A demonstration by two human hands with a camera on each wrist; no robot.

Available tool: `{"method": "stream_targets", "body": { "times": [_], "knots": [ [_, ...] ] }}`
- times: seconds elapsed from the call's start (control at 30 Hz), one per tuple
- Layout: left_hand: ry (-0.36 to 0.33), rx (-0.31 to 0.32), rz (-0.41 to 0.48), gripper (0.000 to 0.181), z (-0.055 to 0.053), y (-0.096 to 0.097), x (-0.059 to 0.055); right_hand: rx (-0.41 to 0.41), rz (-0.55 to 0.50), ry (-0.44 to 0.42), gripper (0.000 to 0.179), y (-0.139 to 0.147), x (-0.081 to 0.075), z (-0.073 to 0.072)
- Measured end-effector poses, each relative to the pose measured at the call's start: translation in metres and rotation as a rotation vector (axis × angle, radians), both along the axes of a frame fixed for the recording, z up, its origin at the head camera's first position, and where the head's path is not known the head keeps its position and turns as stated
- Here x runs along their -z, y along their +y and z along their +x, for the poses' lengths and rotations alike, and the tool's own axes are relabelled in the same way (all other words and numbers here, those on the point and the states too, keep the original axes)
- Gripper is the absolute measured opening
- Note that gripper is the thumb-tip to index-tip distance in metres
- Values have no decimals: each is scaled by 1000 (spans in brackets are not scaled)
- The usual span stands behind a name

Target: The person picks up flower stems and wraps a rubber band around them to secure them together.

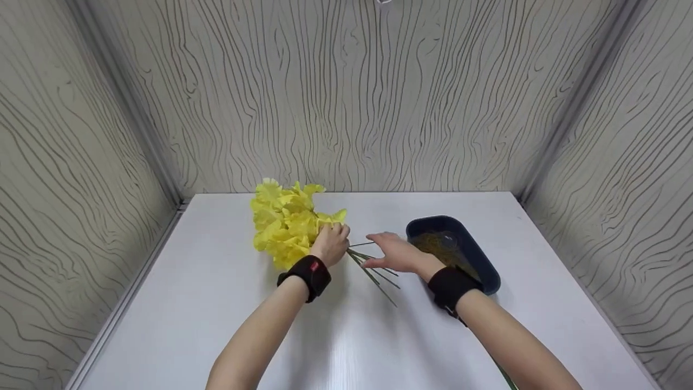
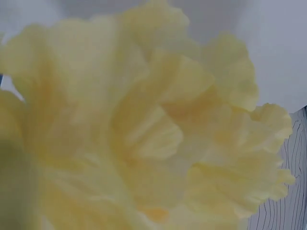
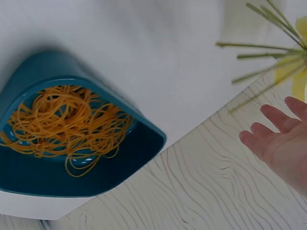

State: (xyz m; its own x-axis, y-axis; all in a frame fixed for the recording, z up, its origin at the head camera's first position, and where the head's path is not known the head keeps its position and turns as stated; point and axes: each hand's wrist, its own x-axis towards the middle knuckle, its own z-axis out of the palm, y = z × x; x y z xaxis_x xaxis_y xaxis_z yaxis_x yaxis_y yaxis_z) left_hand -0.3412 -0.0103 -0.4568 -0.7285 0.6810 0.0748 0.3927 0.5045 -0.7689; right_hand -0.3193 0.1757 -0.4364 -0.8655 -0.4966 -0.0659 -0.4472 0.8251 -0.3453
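On my feed the left hand (image 1: 331, 244) grips green stems (image 3: 261, 56) under ruffled yellow flowers (image 1: 287, 222) at left, seemingly to bunch them, the right hand (image 1: 398, 253) spread empty beside a blue plastic tub (image 3: 43, 67) of orange bands (image 3: 62, 120)

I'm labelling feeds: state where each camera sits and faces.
Head: on the head, facing forward and down at flowers and blue container; left hand, right hand, forearms show.
Left wrist: worn there, facing flowers close up; no hand discernible.
Right wrist: worn there, facing container and stems; right hand shows.
Head and right wrist share container, stems.
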Motion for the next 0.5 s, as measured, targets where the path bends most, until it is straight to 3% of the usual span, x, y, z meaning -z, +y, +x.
{"method": "stream_targets", "body": {
  "times": [0.3,0.5],
  "knots": [
    [28,-9,0,25,10,5,-24,17,23,49,70,-14,0,0],
    [29,-28,28,24,13,0,-28,-4,57,104,49,-22,0,-2]
  ]
}}
